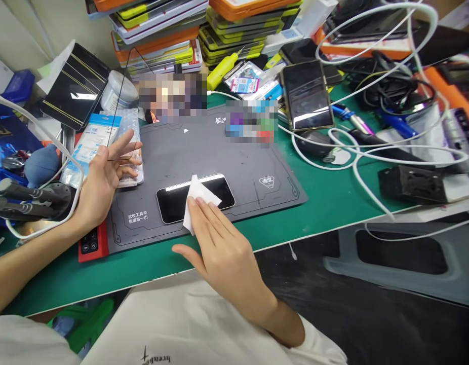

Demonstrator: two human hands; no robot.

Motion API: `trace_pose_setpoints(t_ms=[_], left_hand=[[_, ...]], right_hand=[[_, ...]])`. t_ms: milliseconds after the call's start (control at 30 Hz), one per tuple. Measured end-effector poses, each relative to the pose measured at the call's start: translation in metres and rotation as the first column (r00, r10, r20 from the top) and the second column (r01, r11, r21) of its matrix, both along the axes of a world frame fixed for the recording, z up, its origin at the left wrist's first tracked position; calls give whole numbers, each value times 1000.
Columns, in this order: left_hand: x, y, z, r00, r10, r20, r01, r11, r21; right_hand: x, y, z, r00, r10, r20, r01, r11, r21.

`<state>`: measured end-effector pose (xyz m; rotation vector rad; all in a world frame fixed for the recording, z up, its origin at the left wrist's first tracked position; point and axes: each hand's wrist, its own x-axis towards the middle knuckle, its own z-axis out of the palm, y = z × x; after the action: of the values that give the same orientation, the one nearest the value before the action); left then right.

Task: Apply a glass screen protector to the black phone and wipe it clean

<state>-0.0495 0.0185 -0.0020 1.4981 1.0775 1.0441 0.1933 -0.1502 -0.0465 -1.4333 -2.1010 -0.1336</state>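
A smartphone [173, 205] with a dark screen lies face up on the grey work mat [181, 147]. My right hand [223, 248] presses a folded white wipe [198, 190] onto its screen, fingers together and thumb out to the side. To the left, my left hand [109, 170] is raised over the mat's edge. Between its thumb and fingers is a clear screen protector [122, 109] with a thin dark border, tilted upright. Plastic-wrapped packets [90, 139] lie behind that hand.
Stacked orange and yellow boxes [162, 30] stand at the back. Another phone [307, 96] rests on clutter at the right, among looped white cables [356, 152]. A blue air blower [42, 165] and a dark round stand [55, 200] are at the left. A red control panel [92, 246] sits beside the mat.
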Motion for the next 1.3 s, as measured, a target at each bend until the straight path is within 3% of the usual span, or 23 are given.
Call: trace_pose_setpoints(t_ms=[67, 300, 533, 800, 1067, 1300], left_hand=[[0, -1, 1, 1000, 3, -1, -3, 1000, -3], [1, 1, 0, 1000, 8, -15, -8, 1000, 8], [-2, 1, -3, 1000, 1, -8, -1, 1000, 7], [-3, 3, -2, 999, 6, -31, -6, 1000, 7], [0, 0, -2, 1000, 5, -26, -4, 1000, 7], [-2, 3, -1, 1000, 27, -2, -27, 1000, -8]], right_hand=[[-1, 0, 0, 1000, -4, 9, 4, 1000, 13], [-14, 41, -2, 1000, 9, -8, -9, 1000, 30], [-5, 3, 0, 999, 44, -1, -44, 999, 29], [-28, 36, -5, 999, 37, 2, -38, 999, 24], [-23, -5, 3, 996, 76, 40, -76, 997, 6], [-40, 37, -4, 994, 102, 34, -102, 995, -1]])
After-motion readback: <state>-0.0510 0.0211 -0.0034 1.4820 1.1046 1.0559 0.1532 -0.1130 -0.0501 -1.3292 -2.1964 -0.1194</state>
